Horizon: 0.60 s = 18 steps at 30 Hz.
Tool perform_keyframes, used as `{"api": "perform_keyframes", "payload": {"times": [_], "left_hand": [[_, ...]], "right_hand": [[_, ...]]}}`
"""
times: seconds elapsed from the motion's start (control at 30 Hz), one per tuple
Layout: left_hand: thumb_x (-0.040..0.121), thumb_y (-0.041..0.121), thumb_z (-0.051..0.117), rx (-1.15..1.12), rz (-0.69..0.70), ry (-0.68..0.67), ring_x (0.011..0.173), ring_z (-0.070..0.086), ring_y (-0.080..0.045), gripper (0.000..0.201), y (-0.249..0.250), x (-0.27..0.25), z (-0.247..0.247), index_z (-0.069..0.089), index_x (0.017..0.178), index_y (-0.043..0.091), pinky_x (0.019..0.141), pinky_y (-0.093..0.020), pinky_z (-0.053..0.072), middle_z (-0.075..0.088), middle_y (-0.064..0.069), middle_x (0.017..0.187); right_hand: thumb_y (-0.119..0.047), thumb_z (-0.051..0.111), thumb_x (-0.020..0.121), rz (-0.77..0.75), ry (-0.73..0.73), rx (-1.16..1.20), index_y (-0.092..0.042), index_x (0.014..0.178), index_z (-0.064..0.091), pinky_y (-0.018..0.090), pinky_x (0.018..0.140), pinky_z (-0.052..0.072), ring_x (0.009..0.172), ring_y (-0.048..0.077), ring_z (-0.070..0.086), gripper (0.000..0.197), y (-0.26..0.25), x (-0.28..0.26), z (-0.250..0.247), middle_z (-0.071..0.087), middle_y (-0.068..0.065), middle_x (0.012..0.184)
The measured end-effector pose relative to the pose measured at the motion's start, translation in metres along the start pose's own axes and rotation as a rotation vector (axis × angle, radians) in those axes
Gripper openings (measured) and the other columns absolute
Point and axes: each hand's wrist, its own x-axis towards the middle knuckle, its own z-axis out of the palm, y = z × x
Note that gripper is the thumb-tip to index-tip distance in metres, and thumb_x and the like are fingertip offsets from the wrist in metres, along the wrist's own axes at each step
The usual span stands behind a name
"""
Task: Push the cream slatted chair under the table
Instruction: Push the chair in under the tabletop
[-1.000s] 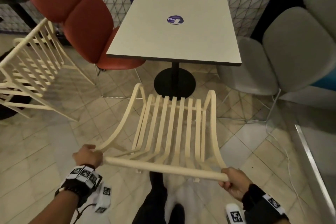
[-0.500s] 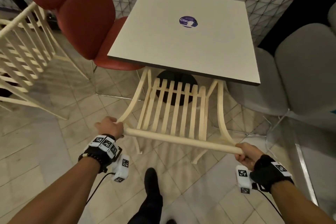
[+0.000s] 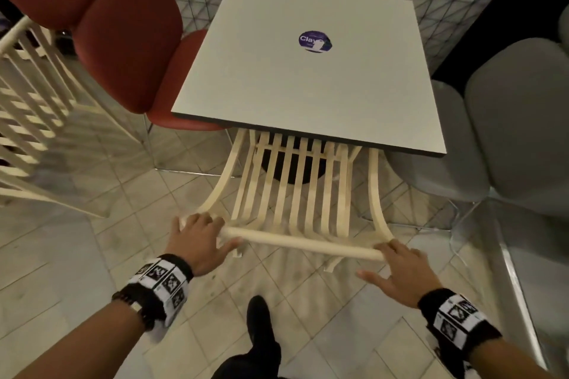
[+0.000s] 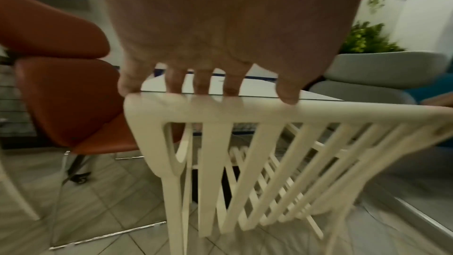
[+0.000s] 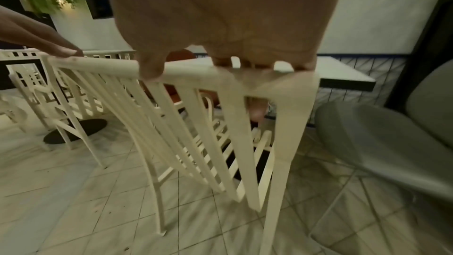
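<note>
The cream slatted chair (image 3: 301,241) stands in front of me, its seat partly under the near edge of the white square table (image 3: 308,86). My left hand (image 3: 200,237) lies on the left end of the top rail, fingers spread and thumb stretched along the rail. At the right end rests my right hand (image 3: 397,268), fingers spread and thumb held away from the rail. In the left wrist view, straight fingers (image 4: 203,82) touch the top of the rail (image 4: 318,113). The right wrist view shows my right hand (image 5: 220,16) over the rail (image 5: 102,65).
A red padded chair (image 3: 123,40) sits at the table's left side, a grey padded chair (image 3: 508,132) at its right. Another cream slatted chair (image 3: 27,120) stands far left. A wire fence (image 3: 446,9) runs behind the table. My black shoe (image 3: 258,317) is on the tiled floor.
The chair has slid forward, so its seat now goes under the table edge. Both hands gripped the top rail before; now their fingers are spread on it.
</note>
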Motion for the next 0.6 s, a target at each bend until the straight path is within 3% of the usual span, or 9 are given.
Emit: {"api": "perform_keyframes", "payload": {"times": [0.07,0.17,0.27,0.37,0.43,0.6], "left_hand": [[0.076,0.081,0.034,0.076,0.145,-0.068,0.112,0.053,-0.024,0.072,0.001,0.006,0.002,0.050,0.124,0.029,0.109,-0.053,0.031,0.056,0.001,0.119],[0.081,0.065,0.052,0.127,0.197,-0.163,0.095,0.060,-0.023,0.051,0.000,0.030,-0.006,0.055,0.115,0.028,0.089,-0.041,0.048,0.053,0.002,0.107],[0.082,0.049,0.058,0.171,0.186,-0.259,0.092,0.061,-0.025,0.030,0.002,0.048,-0.011,0.061,0.107,0.033,0.078,-0.040,0.048,0.052,0.004,0.104],[0.082,0.040,0.056,0.208,0.206,-0.271,0.091,0.061,-0.025,0.024,0.001,0.059,-0.009,0.064,0.104,0.034,0.072,-0.036,0.041,0.046,0.005,0.094],[0.081,0.037,0.055,0.199,0.195,-0.241,0.090,0.062,-0.024,0.024,-0.002,0.072,-0.016,0.065,0.102,0.033,0.073,-0.036,0.044,0.044,0.006,0.092],[0.079,0.039,0.059,0.145,0.143,-0.193,0.095,0.063,-0.025,0.025,-0.004,0.099,-0.028,0.068,0.101,0.031,0.079,-0.039,0.048,0.057,0.003,0.101]], "right_hand": [[-0.072,0.054,0.075,-0.003,-0.018,-0.072,-0.025,0.120,0.052,0.040,0.085,0.046,0.089,0.020,0.062,0.065,-0.004,0.007,0.001,0.061,-0.003,0.107],[-0.049,0.059,0.081,0.039,-0.155,-0.170,-0.034,0.120,0.053,0.036,0.084,0.051,0.091,0.022,0.065,0.042,-0.005,0.026,-0.010,0.068,-0.004,0.107],[-0.027,0.057,0.082,0.109,-0.248,-0.203,-0.041,0.118,0.054,0.034,0.082,0.054,0.093,0.021,0.064,0.039,-0.010,0.030,-0.012,0.069,-0.004,0.104],[-0.027,0.057,0.082,0.125,-0.231,-0.221,-0.044,0.124,0.050,0.034,0.084,0.054,0.098,0.022,0.063,0.045,-0.010,0.035,-0.012,0.068,-0.003,0.108],[-0.028,0.058,0.083,0.140,-0.203,-0.220,-0.043,0.123,0.051,0.034,0.084,0.053,0.098,0.022,0.062,0.044,-0.013,0.051,-0.019,0.068,-0.002,0.108],[-0.026,0.059,0.081,0.150,-0.184,-0.247,-0.039,0.121,0.053,0.034,0.084,0.051,0.098,0.025,0.061,0.042,-0.018,0.082,-0.036,0.068,0.001,0.106]]}}
